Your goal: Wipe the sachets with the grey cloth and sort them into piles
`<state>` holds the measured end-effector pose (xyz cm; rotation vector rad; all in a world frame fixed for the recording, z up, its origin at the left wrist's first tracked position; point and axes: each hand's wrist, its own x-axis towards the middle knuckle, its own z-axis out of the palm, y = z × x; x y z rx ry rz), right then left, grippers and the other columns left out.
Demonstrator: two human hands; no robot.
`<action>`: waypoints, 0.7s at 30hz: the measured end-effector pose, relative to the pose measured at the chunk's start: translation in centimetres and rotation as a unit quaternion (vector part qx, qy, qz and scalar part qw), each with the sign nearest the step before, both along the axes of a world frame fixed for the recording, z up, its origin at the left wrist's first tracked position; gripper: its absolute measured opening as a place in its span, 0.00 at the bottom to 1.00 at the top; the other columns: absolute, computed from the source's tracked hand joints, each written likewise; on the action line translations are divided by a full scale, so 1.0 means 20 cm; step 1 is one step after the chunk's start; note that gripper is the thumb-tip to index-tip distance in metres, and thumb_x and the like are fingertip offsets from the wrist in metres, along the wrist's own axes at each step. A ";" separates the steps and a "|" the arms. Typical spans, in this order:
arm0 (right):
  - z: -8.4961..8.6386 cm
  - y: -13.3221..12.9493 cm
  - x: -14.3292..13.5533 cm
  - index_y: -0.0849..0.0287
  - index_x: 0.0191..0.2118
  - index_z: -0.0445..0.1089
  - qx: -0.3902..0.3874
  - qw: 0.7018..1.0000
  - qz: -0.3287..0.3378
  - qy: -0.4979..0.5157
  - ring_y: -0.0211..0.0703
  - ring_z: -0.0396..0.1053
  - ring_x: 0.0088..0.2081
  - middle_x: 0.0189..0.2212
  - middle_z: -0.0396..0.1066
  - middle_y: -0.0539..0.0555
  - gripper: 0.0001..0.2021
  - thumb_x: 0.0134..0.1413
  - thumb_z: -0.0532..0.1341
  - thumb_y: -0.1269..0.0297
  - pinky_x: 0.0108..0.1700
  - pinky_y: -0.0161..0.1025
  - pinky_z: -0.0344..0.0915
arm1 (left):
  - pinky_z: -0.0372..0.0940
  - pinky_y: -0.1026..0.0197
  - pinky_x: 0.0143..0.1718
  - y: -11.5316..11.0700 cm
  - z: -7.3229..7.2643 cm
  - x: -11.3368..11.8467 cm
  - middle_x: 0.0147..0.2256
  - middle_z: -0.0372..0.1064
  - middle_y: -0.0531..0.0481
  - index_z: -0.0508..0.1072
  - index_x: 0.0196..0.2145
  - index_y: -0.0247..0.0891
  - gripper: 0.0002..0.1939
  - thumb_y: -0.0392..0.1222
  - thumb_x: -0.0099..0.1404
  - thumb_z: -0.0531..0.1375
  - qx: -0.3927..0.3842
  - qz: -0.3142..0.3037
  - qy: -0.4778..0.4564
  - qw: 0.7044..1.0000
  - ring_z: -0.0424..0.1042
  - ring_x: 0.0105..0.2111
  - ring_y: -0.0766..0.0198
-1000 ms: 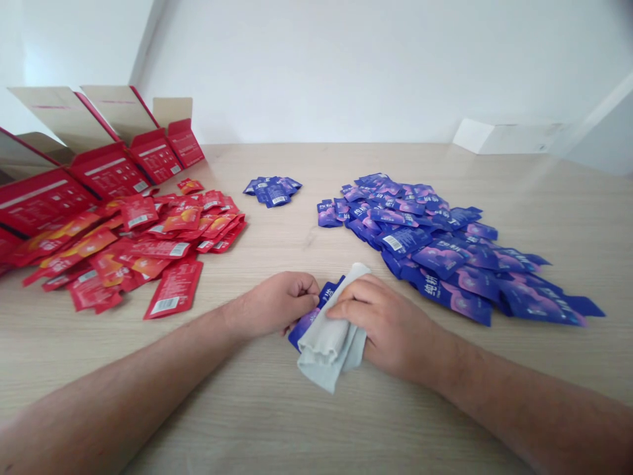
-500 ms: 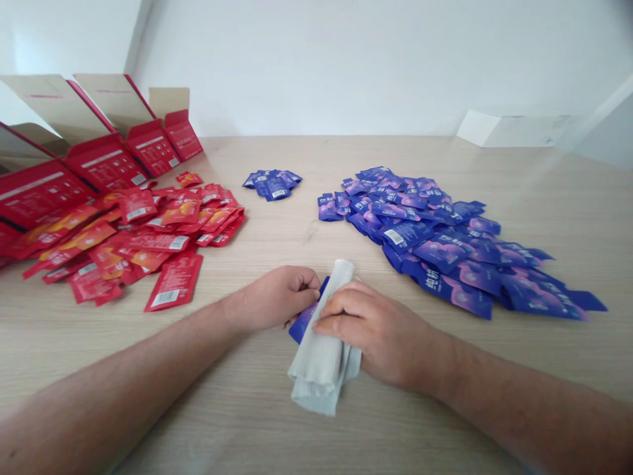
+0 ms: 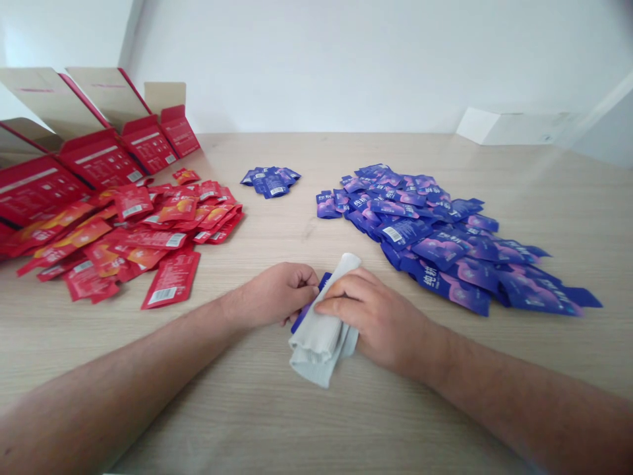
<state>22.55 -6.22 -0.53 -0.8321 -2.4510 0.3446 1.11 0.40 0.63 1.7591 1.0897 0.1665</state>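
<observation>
In the middle of the head view my left hand (image 3: 285,293) is closed, its thumb and fingers pinching the left edge of a blue-purple sachet (image 3: 301,318). My right hand (image 3: 378,316) is wrapped round a folded white ribbed cloth (image 3: 321,333), which it presses against the sachet. The cloth covers most of the sachet's face; only a strip along its left side and its top corner show. Both hands are low over the wooden table (image 3: 257,402), near its front.
A large heap of blue sachets (image 3: 425,231) spreads to the right, and a small blue pile (image 3: 273,181) lies at the back. On the left are red sachets (image 3: 143,237) before a row of open red boxes (image 3: 93,158). A white box (image 3: 509,126) stands back right.
My right hand with the cloth has shifted slightly over the sachet, so the cloth's lower end sits higher and less of the sachet shows. My left hand keeps its pinch.
</observation>
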 end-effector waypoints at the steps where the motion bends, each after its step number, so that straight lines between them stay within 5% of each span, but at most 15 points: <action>1: 0.00 0.00 0.00 0.59 0.54 0.73 0.002 1.000 -0.005 -0.003 0.51 0.65 0.51 0.47 0.72 0.58 0.15 0.63 0.60 0.73 0.56 0.50 0.66 | 0.59 0.69 0.15 0.00 0.00 0.00 0.18 0.65 0.59 0.68 0.32 0.39 0.08 0.45 0.66 0.55 -0.001 0.000 0.001 1.000 0.65 0.16 0.70; 6: 0.00 -0.01 -0.01 0.61 0.54 0.73 0.025 0.999 0.023 -0.019 0.51 0.64 0.51 0.48 0.72 0.58 0.14 0.68 0.57 0.68 0.57 0.49 0.66 | 0.59 0.70 0.15 0.00 0.01 0.01 0.19 0.65 0.59 0.69 0.32 0.39 0.07 0.44 0.65 0.55 -0.003 -0.006 0.007 1.000 0.65 0.16 0.70; 11: 0.00 0.00 -0.01 0.60 0.53 0.74 0.008 1.000 -0.025 -0.017 0.51 0.63 0.51 0.47 0.71 0.59 0.14 0.63 0.60 0.73 0.56 0.50 0.66 | 0.61 0.69 0.16 0.00 0.00 0.01 0.19 0.65 0.59 0.68 0.33 0.39 0.07 0.44 0.65 0.55 -0.010 0.003 0.012 1.000 0.66 0.16 0.70; 17: 0.00 -0.01 -0.02 0.60 0.53 0.73 0.024 0.999 0.033 -0.014 0.50 0.65 0.51 0.48 0.72 0.58 0.13 0.68 0.58 0.68 0.56 0.49 0.67 | 0.59 0.70 0.16 0.00 0.00 0.00 0.19 0.64 0.59 0.69 0.33 0.39 0.07 0.43 0.65 0.56 -0.012 -0.014 -0.002 1.000 0.65 0.17 0.70; 21: -0.01 0.05 0.04 0.59 0.53 0.73 -0.007 1.000 -0.018 0.016 0.49 0.67 0.50 0.46 0.72 0.59 0.15 0.63 0.60 0.75 0.55 0.49 0.67 | 0.59 0.70 0.17 0.00 0.01 0.00 0.19 0.64 0.59 0.68 0.32 0.39 0.07 0.44 0.65 0.56 -0.021 -0.008 -0.008 1.000 0.65 0.17 0.70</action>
